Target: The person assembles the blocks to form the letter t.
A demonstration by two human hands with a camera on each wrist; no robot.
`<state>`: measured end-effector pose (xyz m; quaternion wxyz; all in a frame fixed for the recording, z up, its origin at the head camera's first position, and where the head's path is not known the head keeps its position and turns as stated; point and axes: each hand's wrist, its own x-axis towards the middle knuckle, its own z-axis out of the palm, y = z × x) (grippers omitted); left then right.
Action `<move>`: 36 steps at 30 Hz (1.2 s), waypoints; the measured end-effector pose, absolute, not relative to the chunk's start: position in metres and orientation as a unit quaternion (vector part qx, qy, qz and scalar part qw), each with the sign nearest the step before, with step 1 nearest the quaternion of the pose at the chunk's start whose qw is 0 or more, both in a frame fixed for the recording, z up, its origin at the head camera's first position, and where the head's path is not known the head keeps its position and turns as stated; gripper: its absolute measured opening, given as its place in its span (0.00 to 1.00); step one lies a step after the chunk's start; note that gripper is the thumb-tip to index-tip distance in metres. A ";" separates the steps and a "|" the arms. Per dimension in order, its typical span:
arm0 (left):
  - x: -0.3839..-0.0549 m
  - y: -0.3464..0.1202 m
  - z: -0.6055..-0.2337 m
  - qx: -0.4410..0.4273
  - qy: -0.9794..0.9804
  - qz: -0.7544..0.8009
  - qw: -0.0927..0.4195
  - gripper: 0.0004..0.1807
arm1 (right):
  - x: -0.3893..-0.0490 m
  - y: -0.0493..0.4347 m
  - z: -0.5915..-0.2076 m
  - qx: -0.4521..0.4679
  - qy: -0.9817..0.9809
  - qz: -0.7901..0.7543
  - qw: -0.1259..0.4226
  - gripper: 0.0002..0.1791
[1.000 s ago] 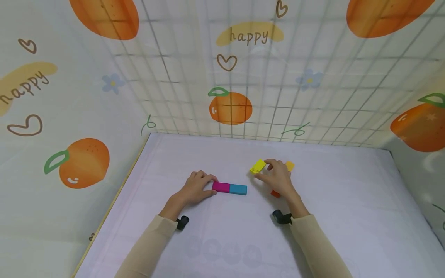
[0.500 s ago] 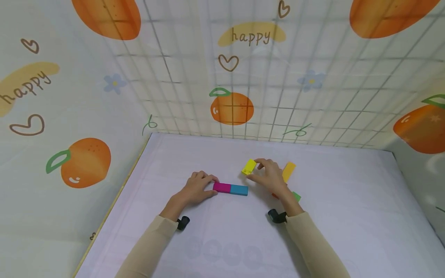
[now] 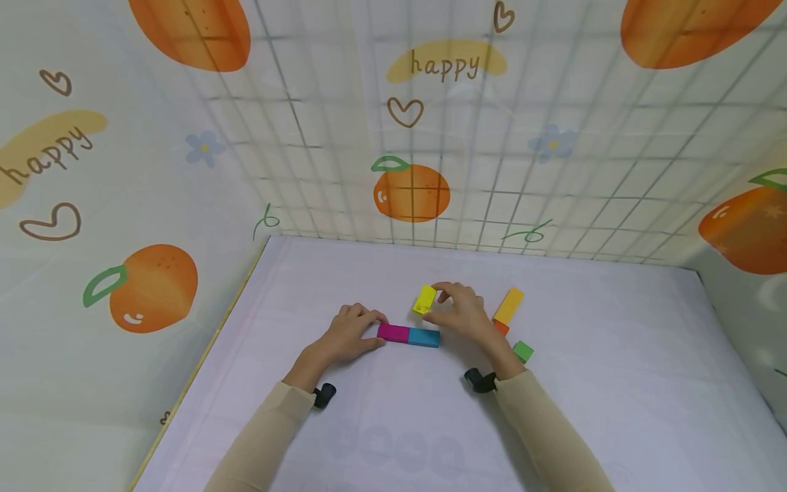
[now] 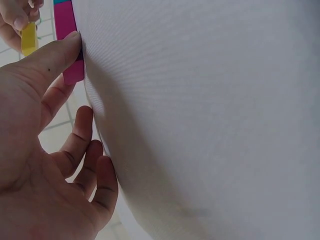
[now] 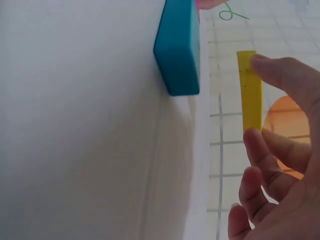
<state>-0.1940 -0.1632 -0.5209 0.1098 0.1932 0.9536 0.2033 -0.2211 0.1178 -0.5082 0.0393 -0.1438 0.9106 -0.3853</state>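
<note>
My left hand (image 3: 350, 335) pinches the left end of a magenta block (image 3: 393, 333) between thumb and finger, low on the white tabletop. Against that block's right end lies a blue block (image 3: 424, 337), the two in one straight row. My right hand (image 3: 464, 314) holds a yellow block (image 3: 425, 299) by its edges, thumb on one side and fingertips on the other. In the right wrist view the yellow block (image 5: 251, 92) is raised off the table, with the blue block (image 5: 177, 55) beyond it to the left. The left wrist view shows my thumb pressed on the magenta block (image 4: 66, 25).
Right of my right hand lie an orange-yellow block (image 3: 509, 305), a red-orange block (image 3: 501, 329) partly hidden by the hand, and a green block (image 3: 522, 351). A patterned cloth wall (image 3: 332, 198) rises behind the table's far edge.
My right hand has carried the yellow block leftward, over to the far side of the row, uncovering the orange-yellow, red-orange and green blocks. My left hand stays on the magenta block.
</note>
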 end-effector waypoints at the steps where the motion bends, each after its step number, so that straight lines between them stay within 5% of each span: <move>1: -0.194 -0.163 -0.521 0.193 0.954 0.203 0.109 0.21 | -0.221 0.116 -0.508 -0.144 0.912 -0.383 0.043 0.37; 36: -0.194 -0.164 -0.521 0.189 0.956 0.197 0.112 0.21 | -0.228 0.101 -0.522 -0.211 0.901 -0.368 0.088 0.35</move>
